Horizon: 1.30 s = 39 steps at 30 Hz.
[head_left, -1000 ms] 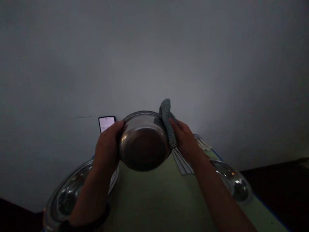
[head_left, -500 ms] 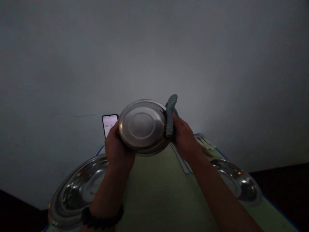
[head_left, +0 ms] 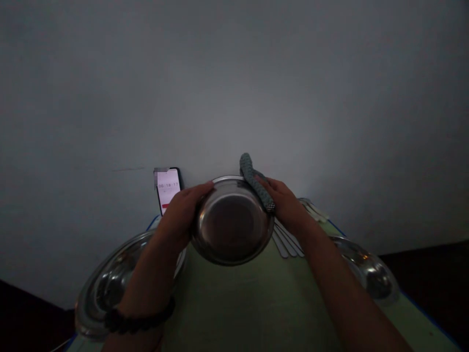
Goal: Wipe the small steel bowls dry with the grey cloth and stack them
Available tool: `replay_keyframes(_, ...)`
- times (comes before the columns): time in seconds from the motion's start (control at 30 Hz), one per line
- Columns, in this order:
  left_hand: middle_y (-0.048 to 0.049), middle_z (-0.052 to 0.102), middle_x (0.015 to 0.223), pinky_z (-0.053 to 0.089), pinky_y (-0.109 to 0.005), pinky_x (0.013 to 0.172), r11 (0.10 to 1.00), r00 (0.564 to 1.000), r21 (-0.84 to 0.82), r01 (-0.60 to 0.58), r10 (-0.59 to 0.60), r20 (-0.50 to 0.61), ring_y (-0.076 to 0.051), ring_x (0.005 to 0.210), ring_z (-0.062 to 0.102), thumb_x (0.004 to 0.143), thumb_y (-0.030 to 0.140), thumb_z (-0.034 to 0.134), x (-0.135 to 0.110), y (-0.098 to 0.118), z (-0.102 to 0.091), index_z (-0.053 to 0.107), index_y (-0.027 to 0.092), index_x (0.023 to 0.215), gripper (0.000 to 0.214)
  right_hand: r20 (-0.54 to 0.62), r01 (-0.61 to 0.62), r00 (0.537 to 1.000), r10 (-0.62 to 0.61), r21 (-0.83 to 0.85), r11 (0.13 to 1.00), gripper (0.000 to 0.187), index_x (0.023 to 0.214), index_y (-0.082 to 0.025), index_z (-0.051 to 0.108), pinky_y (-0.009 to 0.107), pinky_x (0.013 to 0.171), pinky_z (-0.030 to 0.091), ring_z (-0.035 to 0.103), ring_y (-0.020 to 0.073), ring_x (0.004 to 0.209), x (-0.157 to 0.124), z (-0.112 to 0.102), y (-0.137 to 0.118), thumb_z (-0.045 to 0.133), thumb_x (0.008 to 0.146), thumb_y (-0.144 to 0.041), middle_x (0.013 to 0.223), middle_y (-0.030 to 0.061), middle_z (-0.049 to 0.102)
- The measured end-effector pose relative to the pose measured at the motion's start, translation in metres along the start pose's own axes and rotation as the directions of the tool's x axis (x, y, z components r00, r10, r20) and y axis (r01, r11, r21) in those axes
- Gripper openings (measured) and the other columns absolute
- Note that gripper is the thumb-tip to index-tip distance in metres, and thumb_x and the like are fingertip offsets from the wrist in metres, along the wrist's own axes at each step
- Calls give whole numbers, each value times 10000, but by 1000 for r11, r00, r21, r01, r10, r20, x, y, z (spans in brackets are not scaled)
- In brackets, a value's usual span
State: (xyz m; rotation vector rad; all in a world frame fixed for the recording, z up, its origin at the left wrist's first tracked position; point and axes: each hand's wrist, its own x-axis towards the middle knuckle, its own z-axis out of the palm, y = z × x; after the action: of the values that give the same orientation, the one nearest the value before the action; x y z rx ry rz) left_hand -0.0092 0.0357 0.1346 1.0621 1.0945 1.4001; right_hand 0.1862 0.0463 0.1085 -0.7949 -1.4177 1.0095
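Observation:
A shiny steel bowl (head_left: 232, 225) is held up over the table, its underside turned toward me. My left hand (head_left: 183, 210) grips its left rim, fingers closed over the edge. On the other side my right hand (head_left: 287, 203) is closed on a folded grey-green cloth (head_left: 254, 181), which is pressed against the bowl's upper right rim. The inside of the bowl faces away and is hidden, as are some of the right fingers behind the cloth.
On the left stands a large steel basin (head_left: 90, 298), on the right another steel basin (head_left: 377, 281). Several flat-handled utensils (head_left: 287, 244) lie behind the right forearm, with white-handled cutlery (head_left: 315, 210) farther back. A phone (head_left: 168, 188) showing a timer leans against the wall (head_left: 234, 88).
The bowl has come lower and slightly right, tilting so its base faces me differently. The cloth has shifted along the rim and now slants the other way. My left hand has moved further over the rim.

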Motion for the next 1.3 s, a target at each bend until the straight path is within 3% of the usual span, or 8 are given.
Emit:
replay_keyframes(0.1, -48, 638, 537, 426, -277, 441, 1000, 999, 13, -17, 17, -39, -155, 445, 557, 631, 386, 740, -2, 0, 2, 678, 147, 624, 247, -28, 39, 999, -39, -3, 999, 358, 837, -215, 707, 304, 712, 461, 575, 168, 717, -4, 6, -6, 564, 828, -542, 696, -7, 650)
replay_keyframes(0.3, 18, 664, 627, 489, -255, 578, 899, 972, -391, -198, 129, -197, -126, 581, 584, 807, 287, 609, -1, 1, 12, 676, 171, 720, 160, -318, 64, 945, -80, -61, 996, 393, 867, -226, 664, 313, 754, 454, 572, 196, 826, -7, 28, -4, 432, 891, -541, 806, 29, 653)
replay_keyframes(0.47, 44, 655, 609, 499, -245, 638, 873, 960, -421, -247, 160, -230, -109, 583, 566, 788, 198, 574, -2, 7, 11, 657, 173, 671, 146, -302, 100, 946, -119, -79, 992, 442, 889, -197, 641, 314, 764, 445, 552, 179, 809, -6, 34, 0, 434, 877, -587, 833, 29, 636)
replay_keyframes(0.7, -3, 613, 596, 446, -247, 603, 985, 977, -1, -175, 173, -125, -138, 618, 545, 731, 317, 641, 2, 6, -1, 652, 168, 620, 186, -182, 89, 978, -106, -97, 991, 417, 781, -186, 603, 282, 642, 405, 504, 144, 688, -2, 12, 2, 467, 871, -570, 710, -1, 584)
replay_keyframes(0.87, -73, 694, 889, 481, -286, 653, 927, 986, 339, -160, 166, 11, -236, 885, 599, 766, 489, 619, 9, -9, -8, 711, 189, 854, 326, -225, 191, 925, -305, -418, 888, 364, 736, -189, 544, 268, 590, 346, 463, 121, 629, -4, 15, 4, 466, 906, -501, 652, -21, 536)
replay_keyframes(0.97, -114, 672, 1068, 527, -385, 688, 938, 997, 346, -7, -19, 69, -300, 981, 606, 781, 697, 478, 9, -13, -9, 658, 244, 1080, 571, -114, 303, 895, -431, -555, 775, 297, 733, -202, 515, 261, 583, 338, 447, 111, 595, -9, 21, 1, 470, 924, -425, 631, -34, 517)
replay_keyframes(1.1, -136, 639, 1062, 553, -514, 661, 980, 960, 85, 179, -193, 204, -318, 884, 635, 784, 753, 369, 8, -7, -8, 614, 244, 1106, 650, 139, 507, 820, -555, -625, 593, 230, 753, -210, 545, 271, 646, 378, 483, 130, 650, -12, 19, -5, 499, 921, -360, 683, -13, 564)
replay_keyframes(1.3, -63, 590, 837, 556, -342, 580, 974, 985, -201, 102, -70, 158, -174, 679, 580, 706, 178, 584, 15, -11, -5, 596, 154, 897, 194, 352, 653, 742, -570, -570, 499, 170, 869, -199, 620, 333, 828, 421, 559, 169, 815, -7, 5, -11, 519, 929, -322, 823, 22, 661)
